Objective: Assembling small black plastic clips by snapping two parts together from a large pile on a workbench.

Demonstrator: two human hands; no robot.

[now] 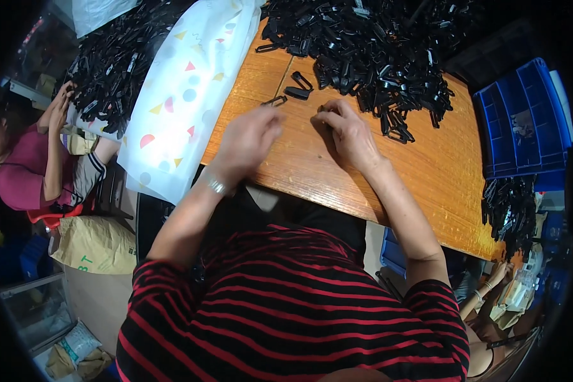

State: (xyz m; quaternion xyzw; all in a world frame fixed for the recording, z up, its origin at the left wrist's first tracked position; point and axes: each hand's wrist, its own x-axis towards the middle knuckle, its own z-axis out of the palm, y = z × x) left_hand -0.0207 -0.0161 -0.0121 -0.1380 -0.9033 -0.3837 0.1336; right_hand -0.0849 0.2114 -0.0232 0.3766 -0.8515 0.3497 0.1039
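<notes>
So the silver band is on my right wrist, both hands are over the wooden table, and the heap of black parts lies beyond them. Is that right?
Not quite: the silver band is on the left hand's wrist, as the head view shows. That hand and the right hand are over the wooden table, the black parts beyond.

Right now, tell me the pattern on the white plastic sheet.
Scattered red, yellow and bluish shapes on the white plastic sheet; head view.
</notes>
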